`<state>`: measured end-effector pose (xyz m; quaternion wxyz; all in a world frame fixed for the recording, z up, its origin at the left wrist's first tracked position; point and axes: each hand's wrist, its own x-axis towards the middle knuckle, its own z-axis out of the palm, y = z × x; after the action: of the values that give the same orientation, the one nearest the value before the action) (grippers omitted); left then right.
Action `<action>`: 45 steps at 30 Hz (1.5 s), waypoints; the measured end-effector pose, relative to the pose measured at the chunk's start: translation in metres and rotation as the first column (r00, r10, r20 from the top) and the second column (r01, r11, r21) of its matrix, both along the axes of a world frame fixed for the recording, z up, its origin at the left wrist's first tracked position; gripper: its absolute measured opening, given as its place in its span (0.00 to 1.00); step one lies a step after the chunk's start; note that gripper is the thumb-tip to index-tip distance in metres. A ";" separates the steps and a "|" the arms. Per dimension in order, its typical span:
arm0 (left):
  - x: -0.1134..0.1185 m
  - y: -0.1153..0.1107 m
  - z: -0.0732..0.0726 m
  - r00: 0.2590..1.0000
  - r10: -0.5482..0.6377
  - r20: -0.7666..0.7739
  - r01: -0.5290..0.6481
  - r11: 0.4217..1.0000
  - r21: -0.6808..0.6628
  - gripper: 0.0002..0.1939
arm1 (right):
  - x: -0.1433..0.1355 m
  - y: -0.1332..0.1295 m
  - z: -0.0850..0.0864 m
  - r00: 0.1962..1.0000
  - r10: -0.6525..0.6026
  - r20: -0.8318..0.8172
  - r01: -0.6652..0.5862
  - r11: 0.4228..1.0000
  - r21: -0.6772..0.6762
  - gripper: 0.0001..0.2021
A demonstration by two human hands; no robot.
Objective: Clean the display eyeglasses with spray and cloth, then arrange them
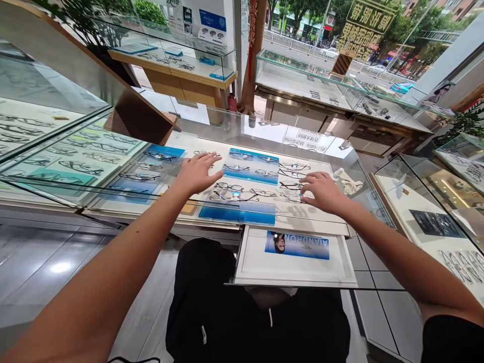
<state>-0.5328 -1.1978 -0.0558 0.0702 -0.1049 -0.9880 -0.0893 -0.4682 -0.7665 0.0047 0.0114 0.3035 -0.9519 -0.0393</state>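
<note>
My left hand [199, 174] is stretched over the display case [317, 218], fingers spread and holding nothing. Under its fingertips lies a partly covered pair of eyeglasses [203, 153]. On the right side of the case, my right hand [323, 191] has its fingers slightly bent and apart. Its fingertips are beside a pair of glasses [290, 185]; whether they touch is unclear. Between my hands, several frames lie on a blue display card [251, 165] and in front of it. Closer to me, a white drawer [247, 267] stands pulled out with a blue printed card [297, 244] inside.
A crumpled pale cloth [347, 182] lies right of my right hand. On the left, a brown slanted stand [139, 113] rises from the case. More glass showcases [189, 65] stand toward the window and at right. The open drawer juts out over my lap.
</note>
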 end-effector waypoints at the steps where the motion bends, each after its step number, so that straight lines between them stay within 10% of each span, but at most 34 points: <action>1: 0.000 0.000 0.000 1.000 0.001 -0.001 -0.001 1.000 -0.002 0.36 | -0.001 0.000 -0.002 1.000 0.006 0.000 -0.006 1.000 -0.006 0.08; 45: -0.003 -0.004 -0.002 1.000 -0.013 -0.010 0.013 1.000 -0.001 0.35 | -0.113 -0.025 -0.033 0.947 -0.145 -0.287 0.137 0.989 -0.047 0.18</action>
<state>-0.5361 -1.2020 -0.0578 0.0745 -0.1118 -0.9870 -0.0886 -0.5811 -0.7918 -0.0279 0.1519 0.2254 -0.9597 -0.0713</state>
